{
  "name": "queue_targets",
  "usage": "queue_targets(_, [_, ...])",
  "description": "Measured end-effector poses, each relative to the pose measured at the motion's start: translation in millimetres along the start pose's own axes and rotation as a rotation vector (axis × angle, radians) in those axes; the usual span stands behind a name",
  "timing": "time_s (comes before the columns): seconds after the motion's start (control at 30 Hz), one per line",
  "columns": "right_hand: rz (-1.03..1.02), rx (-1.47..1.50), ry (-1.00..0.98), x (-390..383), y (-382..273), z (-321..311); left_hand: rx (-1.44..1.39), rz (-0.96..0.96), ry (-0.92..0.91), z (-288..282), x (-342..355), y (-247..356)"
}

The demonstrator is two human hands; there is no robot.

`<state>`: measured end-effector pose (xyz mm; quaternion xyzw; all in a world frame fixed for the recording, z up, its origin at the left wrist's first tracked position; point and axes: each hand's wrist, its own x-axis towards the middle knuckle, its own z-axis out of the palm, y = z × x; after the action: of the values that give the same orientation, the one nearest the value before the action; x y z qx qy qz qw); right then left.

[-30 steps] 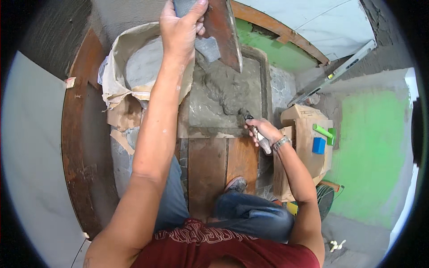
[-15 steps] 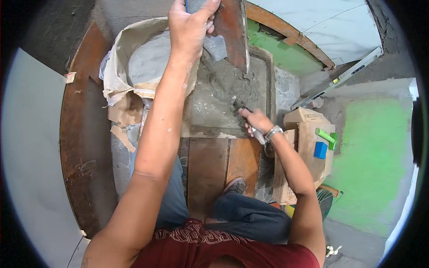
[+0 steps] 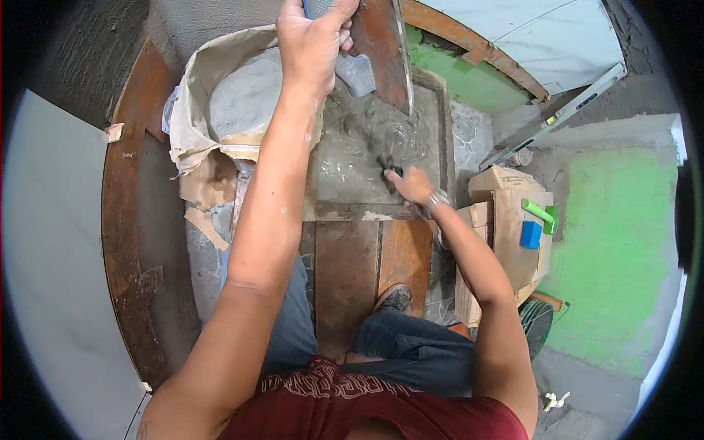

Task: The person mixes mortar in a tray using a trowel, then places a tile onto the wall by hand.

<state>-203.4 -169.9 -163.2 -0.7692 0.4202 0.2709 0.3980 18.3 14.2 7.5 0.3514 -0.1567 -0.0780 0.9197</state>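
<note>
My left hand [image 3: 312, 40] is closed at the top, gripping the edge of a brown board [image 3: 383, 55] that slants over a tub. A grey textured piece [image 3: 356, 75] shows beside the board; how it is attached I cannot tell. Wet grey mortar [image 3: 345, 165] fills the tub [image 3: 446, 125]. My right hand [image 3: 415, 185], slightly blurred, is wrapped round the handle of what looks like a trowel [image 3: 384, 166] at the tub's near right part. Its blade is sunk in the mortar and hidden.
An open sack [image 3: 246, 95] of grey powder stands left of the tub. At right are cardboard boxes [image 3: 510, 227] with a blue block [image 3: 531, 235] and a green-handled tool [image 3: 539, 211] on top. A spirit level [image 3: 557, 117] leans behind them. Wooden planks [image 3: 346, 279] lie before the tub.
My right hand has moved a little left and up with the trowel, and the mortar's surface around it has shifted. My left hand and the board stay nearly in place.
</note>
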Motion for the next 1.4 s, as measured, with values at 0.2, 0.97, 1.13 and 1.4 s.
queue_targets(0.2, [-0.372,-0.667,0.669,33.6,-24.0,-18.7,-0.003,-0.003,-0.037,5.7,-2.1,-11.5])
queue_targets(0.97, [-0.359,-0.731,0.302,-80.9,38.7,-29.2,0.499,0.029,-0.157,8.3,-24.1,-64.2])
queue_targets(1.13, [-0.300,-0.771,0.309,-32.8,54.4,-46.7,0.569,-0.053,-0.208,15.2,-35.3,-69.4])
queue_targets(1.4, [-0.351,-0.751,0.547,-45.9,52.0,-66.8,0.950,-0.036,-0.270,1.9,-47.8,-72.6])
